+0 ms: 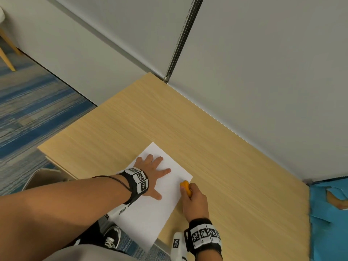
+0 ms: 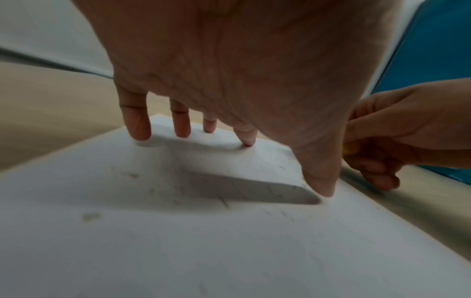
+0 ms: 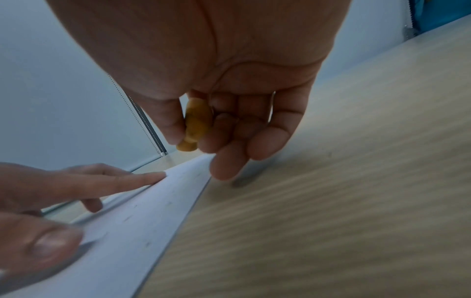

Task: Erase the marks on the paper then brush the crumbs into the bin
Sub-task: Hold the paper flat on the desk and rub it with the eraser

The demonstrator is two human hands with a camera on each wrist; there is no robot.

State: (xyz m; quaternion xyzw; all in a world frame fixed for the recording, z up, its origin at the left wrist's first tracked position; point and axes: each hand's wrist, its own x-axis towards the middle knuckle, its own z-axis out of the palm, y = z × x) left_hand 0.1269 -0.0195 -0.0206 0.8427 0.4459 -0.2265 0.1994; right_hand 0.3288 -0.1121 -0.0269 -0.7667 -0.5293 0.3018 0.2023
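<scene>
A white sheet of paper [image 1: 150, 208] lies on the wooden table [image 1: 226, 151], its near corner overhanging the front edge. My left hand [image 1: 152, 176] lies flat on the paper [image 2: 178, 242] with fingers spread, pressing it down. My right hand [image 1: 194, 200] pinches a small orange eraser [image 1: 185, 187] between thumb and fingers, just above the paper's right edge [image 3: 142, 231]. The eraser [image 3: 196, 123] points down toward the sheet's far right corner. Faint grey marks and small crumbs show on the paper in both wrist views.
A grey partition wall [image 1: 263, 72] borders the table at the back and right. A blue bin liner [image 1: 327, 213] sits off the table's right end. Blue carpet [image 1: 28, 110] and a grey chair [image 1: 43, 178] lie to the left. My shoe [image 1: 112, 238] shows below the table edge.
</scene>
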